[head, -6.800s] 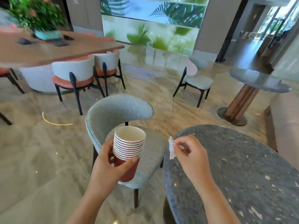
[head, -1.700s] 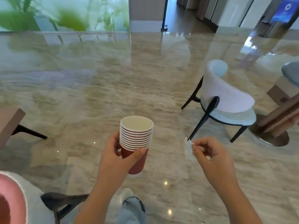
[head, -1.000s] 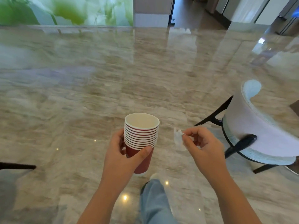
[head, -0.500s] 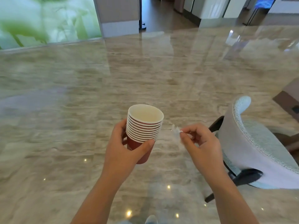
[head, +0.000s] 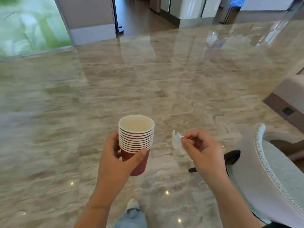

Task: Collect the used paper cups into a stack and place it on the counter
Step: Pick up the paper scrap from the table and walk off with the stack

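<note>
A stack of several red paper cups [head: 136,142] with white rims is held upright in front of me, above the floor. My left hand [head: 115,160] is wrapped around the lowest cup, thumb across its front. To the right, at about the same height, my right hand [head: 199,150] pinches a small crumpled white tissue [head: 177,143] between thumb and fingers. The top cup looks empty inside. No counter surface is recognisable in view.
Polished marble floor [head: 148,83] stretches ahead. A pale upholstered chair [head: 271,175] with dark legs stands close at the right. A beige bench or sofa base [head: 289,99] lies farther right. A doorway [head: 139,12] and a green wall panel [head: 29,25] are at the back. My foot [head: 132,204] shows below.
I have walked forward across the floor and the view has turned; the chair has slid down to the right edge. Both hands keep their hold on the cups and the tissue.
</note>
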Demonstrator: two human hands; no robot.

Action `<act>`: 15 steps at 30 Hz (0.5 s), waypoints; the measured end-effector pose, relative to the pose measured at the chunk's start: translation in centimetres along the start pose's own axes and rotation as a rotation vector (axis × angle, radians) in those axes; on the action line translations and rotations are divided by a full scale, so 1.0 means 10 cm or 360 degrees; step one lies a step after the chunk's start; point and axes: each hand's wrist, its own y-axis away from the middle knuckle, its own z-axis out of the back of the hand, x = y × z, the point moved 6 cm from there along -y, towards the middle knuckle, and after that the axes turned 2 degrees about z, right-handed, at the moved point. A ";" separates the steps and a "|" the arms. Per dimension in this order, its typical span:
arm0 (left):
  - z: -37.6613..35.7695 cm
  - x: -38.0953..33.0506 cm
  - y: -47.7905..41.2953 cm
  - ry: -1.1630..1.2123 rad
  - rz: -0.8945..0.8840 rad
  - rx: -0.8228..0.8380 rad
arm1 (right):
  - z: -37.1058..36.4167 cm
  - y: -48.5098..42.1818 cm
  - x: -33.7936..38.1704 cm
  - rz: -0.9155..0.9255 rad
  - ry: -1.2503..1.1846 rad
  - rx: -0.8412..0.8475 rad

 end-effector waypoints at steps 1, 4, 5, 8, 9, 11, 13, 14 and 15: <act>0.03 -0.03 -0.24 0.0015 0.0003 -0.0002 | -0.10 -0.20 0.08 0.0044 0.0026 0.0035; -0.01 -0.07 -0.94 0.0025 0.0009 0.0035 | -0.30 -0.74 0.24 0.0191 0.0069 0.0031; -0.08 -0.07 -1.13 0.0021 0.0016 0.0070 | -0.32 -0.89 0.23 0.0200 0.0058 0.0007; -0.41 0.00 -1.62 0.0012 0.0058 0.0189 | -0.27 -1.29 0.06 0.0142 0.0028 -0.0085; -0.56 0.05 -1.75 0.0009 0.0081 0.0235 | -0.21 -1.41 -0.03 0.0098 0.0027 -0.0137; -0.90 0.12 -1.99 0.0001 0.0127 0.0332 | -0.01 -1.64 -0.23 0.0009 0.0027 -0.0264; -1.29 0.16 -2.23 -0.0019 0.0142 0.0427 | 0.25 -1.89 -0.44 -0.0064 0.0035 -0.0374; -1.50 0.16 -2.36 -0.0032 0.0136 0.0473 | 0.40 -2.03 -0.55 -0.0096 0.0038 -0.0421; -1.72 0.15 -2.49 -0.0045 0.0127 0.0518 | 0.56 -2.18 -0.65 -0.0121 0.0037 -0.0469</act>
